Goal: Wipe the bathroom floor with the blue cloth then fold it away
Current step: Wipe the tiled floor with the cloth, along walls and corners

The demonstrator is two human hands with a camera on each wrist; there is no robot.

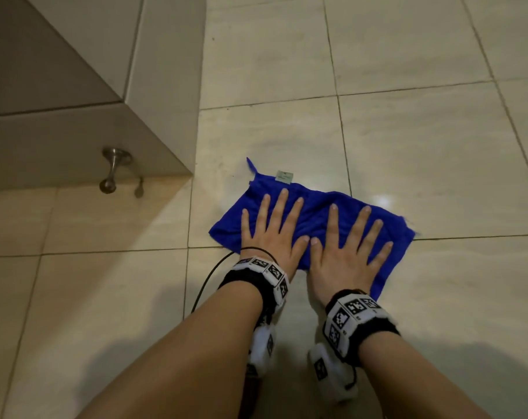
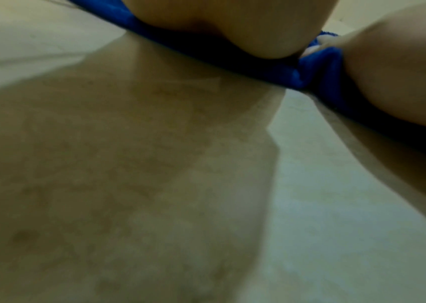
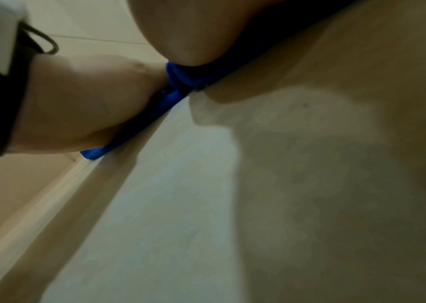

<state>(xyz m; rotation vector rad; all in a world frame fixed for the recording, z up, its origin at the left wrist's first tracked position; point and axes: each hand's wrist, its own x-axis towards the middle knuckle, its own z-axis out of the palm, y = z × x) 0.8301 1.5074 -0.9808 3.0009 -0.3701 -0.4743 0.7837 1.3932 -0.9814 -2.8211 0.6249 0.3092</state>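
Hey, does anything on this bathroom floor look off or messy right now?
Nothing stands out. The cloth lies slightly bunched under both flat hands, left and right, and the floor shows no spill or damage.

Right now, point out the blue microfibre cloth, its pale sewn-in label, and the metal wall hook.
blue microfibre cloth [image 1: 320, 213], head view, fabric between the hands.
pale sewn-in label [image 1: 284, 176], head view, its centre.
metal wall hook [image 1: 113, 167], head view, its stem.
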